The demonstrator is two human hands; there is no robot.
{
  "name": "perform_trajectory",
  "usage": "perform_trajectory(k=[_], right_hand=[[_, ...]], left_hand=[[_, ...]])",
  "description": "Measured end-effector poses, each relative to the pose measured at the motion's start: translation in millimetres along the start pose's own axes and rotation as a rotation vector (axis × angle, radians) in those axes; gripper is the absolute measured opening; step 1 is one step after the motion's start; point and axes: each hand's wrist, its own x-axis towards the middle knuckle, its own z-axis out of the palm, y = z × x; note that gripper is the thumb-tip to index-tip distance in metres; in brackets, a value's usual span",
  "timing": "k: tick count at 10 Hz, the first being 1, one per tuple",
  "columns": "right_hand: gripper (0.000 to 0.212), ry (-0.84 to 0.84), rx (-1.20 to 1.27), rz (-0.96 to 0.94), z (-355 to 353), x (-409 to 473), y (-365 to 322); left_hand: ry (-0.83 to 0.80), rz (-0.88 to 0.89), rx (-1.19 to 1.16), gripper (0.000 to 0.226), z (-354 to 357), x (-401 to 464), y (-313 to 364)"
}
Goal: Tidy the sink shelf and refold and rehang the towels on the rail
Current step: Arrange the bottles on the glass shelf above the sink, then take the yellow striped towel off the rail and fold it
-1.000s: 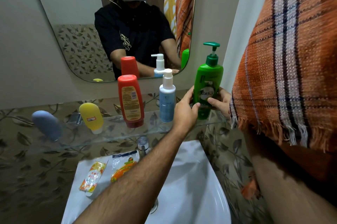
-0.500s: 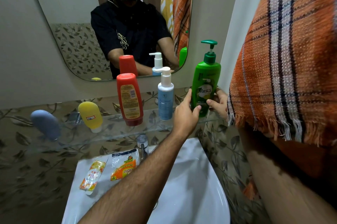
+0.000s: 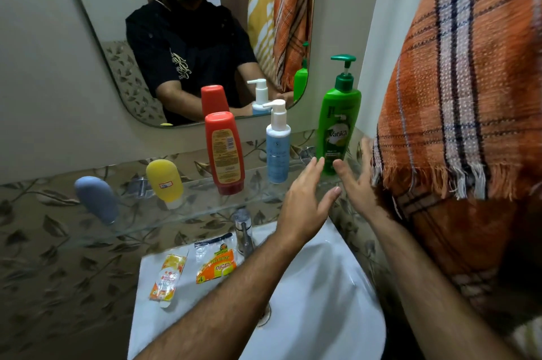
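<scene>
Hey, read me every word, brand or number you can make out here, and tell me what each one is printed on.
"Vatika": on the tall green pump bottle on the glass shelf.
Red squeeze bottle's back label: too small to read.
Yellow tube's sticker: unreadable.
Two sachets on the white sink: print blurred.

Dim, soft light; wide-angle edge distortion

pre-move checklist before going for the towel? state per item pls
1. Green pump bottle upright on glass shelf: ok.
2. Left hand off the bottle, no grip: ok.
3. Right hand free, fingers straight: ok.
4. Red bottle and blue pump bottle standing: ok.
5. Sachets lying on sink rim: not ok.
6. Orange plaid towel seated on rail: cannot tell.
</scene>
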Motion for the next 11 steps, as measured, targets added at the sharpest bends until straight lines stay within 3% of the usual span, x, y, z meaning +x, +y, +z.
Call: perform_trajectory(k=[1,2,3,5,7,11], right_hand=[[0.09,0.008,-0.109,0.025,7,-15,-2],[0.116,0.013,-0.296,0.013,13,-37,-19],[0.115,0.055,-0.397,0.012,19,-62,-52],[0.1,0.15,-0.861,-0.056,18,-115,-125],[0.097,0.298,-1.242,-0.026,-29,-158,-189],[0.104,0.641,-1.595,0.127,-182,-223,-297]], left_hand=[[-0.072,0.094,0.079,0.067,-19,-20,-9],[-0.125,0.181,0.185,0.074,-43,-39,-19],[-0.144,0.272,0.279,0.083,-82,-57,-24],[-0.158,0.515,0.464,0.097,-133,-62,-18],[-0.15,0.639,0.422,0.102,-155,-67,37],[-0.05,0.885,0.291,0.101,-134,-61,197]])
